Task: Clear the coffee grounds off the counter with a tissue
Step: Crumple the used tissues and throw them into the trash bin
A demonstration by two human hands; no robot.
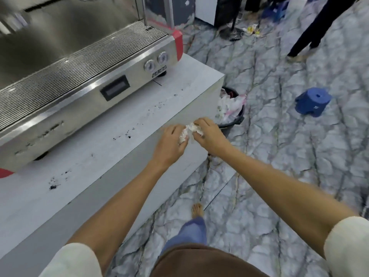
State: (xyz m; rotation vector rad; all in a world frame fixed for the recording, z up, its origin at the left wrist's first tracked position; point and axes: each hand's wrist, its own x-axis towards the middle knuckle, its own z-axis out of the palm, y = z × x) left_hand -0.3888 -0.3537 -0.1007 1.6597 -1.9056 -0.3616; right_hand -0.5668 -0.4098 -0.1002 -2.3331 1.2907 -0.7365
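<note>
A crumpled white tissue (189, 131) is pinched between both my hands, just over the front edge of the white counter (179, 100). My left hand (171, 143) grips its lower left part and my right hand (207, 134) holds its upper right part. Dark coffee grounds (122, 136) are scattered along the counter in front of the espresso machine, with another patch of coffee grounds (55, 183) further left and small specks near the far end.
A large steel espresso machine (83, 76) fills the back of the counter. A black bin (231, 108) lined with a bag and full of tissues stands on the marble floor beyond the counter's end. A blue stool (312, 101) and another person's legs (311, 33) are farther right.
</note>
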